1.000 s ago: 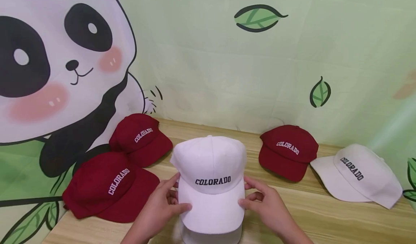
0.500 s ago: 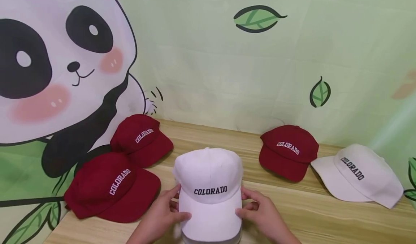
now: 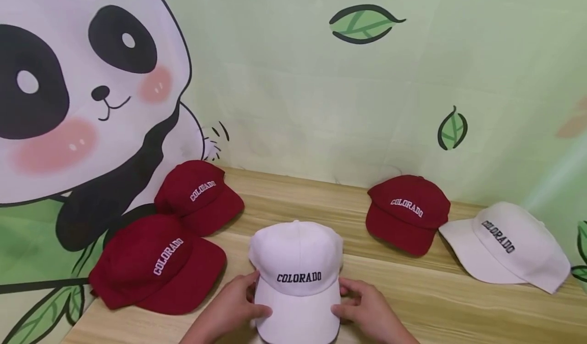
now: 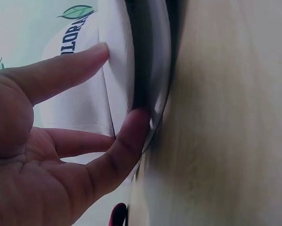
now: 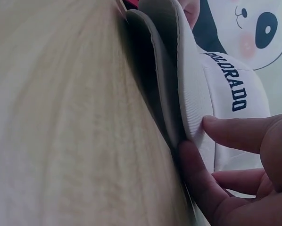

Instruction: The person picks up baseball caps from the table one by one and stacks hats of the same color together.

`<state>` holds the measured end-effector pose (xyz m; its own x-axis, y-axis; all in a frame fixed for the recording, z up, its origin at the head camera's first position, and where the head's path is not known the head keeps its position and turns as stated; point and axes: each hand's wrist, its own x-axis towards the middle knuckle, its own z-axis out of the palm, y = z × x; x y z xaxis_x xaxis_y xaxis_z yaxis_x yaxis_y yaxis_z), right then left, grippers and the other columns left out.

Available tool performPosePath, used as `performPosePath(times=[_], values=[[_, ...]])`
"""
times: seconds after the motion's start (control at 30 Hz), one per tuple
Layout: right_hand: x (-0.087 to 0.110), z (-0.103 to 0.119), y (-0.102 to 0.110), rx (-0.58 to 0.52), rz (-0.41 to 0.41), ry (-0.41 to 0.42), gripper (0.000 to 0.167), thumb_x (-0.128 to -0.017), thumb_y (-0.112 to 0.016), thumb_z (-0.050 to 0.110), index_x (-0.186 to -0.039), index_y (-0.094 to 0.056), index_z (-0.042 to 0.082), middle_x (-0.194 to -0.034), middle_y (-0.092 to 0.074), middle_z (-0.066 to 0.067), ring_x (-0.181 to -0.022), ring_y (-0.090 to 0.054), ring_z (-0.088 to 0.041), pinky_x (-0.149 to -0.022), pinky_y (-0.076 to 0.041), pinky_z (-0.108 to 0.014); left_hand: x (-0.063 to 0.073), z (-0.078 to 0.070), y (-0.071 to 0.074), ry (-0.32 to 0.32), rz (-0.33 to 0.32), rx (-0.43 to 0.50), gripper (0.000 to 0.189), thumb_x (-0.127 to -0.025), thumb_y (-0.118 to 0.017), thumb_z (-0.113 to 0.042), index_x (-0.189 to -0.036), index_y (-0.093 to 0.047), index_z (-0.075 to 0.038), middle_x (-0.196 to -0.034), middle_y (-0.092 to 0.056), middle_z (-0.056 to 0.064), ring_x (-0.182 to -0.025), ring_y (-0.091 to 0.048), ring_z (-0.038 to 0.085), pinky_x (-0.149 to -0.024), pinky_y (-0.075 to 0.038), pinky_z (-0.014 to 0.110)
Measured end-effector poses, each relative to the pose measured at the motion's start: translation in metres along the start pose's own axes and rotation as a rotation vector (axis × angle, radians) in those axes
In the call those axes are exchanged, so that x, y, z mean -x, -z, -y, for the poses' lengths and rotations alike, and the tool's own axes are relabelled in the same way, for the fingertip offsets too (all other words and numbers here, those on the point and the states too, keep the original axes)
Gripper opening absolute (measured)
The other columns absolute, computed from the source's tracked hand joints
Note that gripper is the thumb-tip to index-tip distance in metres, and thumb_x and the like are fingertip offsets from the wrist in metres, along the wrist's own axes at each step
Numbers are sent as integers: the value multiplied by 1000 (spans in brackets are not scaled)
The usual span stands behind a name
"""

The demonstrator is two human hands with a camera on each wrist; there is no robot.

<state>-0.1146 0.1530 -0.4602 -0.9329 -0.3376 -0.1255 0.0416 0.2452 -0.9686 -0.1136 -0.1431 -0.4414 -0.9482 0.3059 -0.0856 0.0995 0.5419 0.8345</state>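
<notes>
A white baseball cap [image 3: 298, 252] with black COLORADO lettering faces me at the front middle of the table. My left hand [image 3: 234, 308] pinches one side of it, thumb on top of the brim and fingers beneath. On the opposite side my right hand [image 3: 367, 306] grips the brim edge in the same way. Both wrist views reveal a second pale brim [image 5: 161, 80] directly under the upper one, a dark gap between them, close over the wood. From the head view that lower cap is hidden by the upper one.
Two maroon COLORADO caps [image 3: 137, 252] overlap at the left of the wooden table [image 3: 458, 313]. Another maroon cap [image 3: 408, 214] sits at the back right, beside a second upright white cap [image 3: 513, 247]. Behind stands a green panda-print cloth [image 3: 293, 79].
Both hands have lowered the white cap toward the table and me, and the lower brim seen earlier beneath it is now covered in the head view. The other caps stay put.
</notes>
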Motion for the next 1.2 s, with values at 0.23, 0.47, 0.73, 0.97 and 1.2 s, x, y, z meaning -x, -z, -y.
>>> performPosePath(times=[0.23,0.47,0.73,0.97,1.2], values=[[2,1,-1,79,-71,-36,70,-78,-78,8,-135,-44,-15,-110,-57,-19,-76,-67,-16,-65,-58,-27,-11,-8,1,61,-10,-103,78,-72,-83,-19,-136,-48,10,-90,-66,6,-80,-59,14,-67,-50,28],[3,4,-1,106,-122,-49,70,-77,-79,7,-135,-46,-14,-108,-57,-17,-73,-67,-18,-62,-57,-26,-12,-15,-4,4,-43,-186,54,-68,-84,-14,-115,-65,4,-77,-60,4,-71,-52,15,-59,-43,25],[5,6,0,151,-149,-42,68,-76,-79,8,-134,-49,-12,-106,-59,-15,-73,-66,-16,-61,-56,-25,-12,-15,-9,-27,-73,-249,39,-67,-84,-15,-101,-70,-3,-82,-61,5,-76,-52,17,-61,-43,27],[8,5,4,158,-139,-51,68,-76,-79,10,-134,-49,-10,-109,-60,-15,-74,-66,-16,-62,-55,-25,-10,-23,-12,-25,-101,-317,34,-66,-83,-14,-93,-70,1,-87,-64,11,-78,-57,19,-66,-49,34],[14,7,16,236,-195,-51,65,-79,-79,18,-133,-52,-7,-112,-63,-13,-82,-64,-15,-66,-54,-21,-5,-46,-13,-102,-157,-423,24,-72,-81,-22,-86,-70,-7,-81,-66,3,-74,-57,15,-66,-47,32]])
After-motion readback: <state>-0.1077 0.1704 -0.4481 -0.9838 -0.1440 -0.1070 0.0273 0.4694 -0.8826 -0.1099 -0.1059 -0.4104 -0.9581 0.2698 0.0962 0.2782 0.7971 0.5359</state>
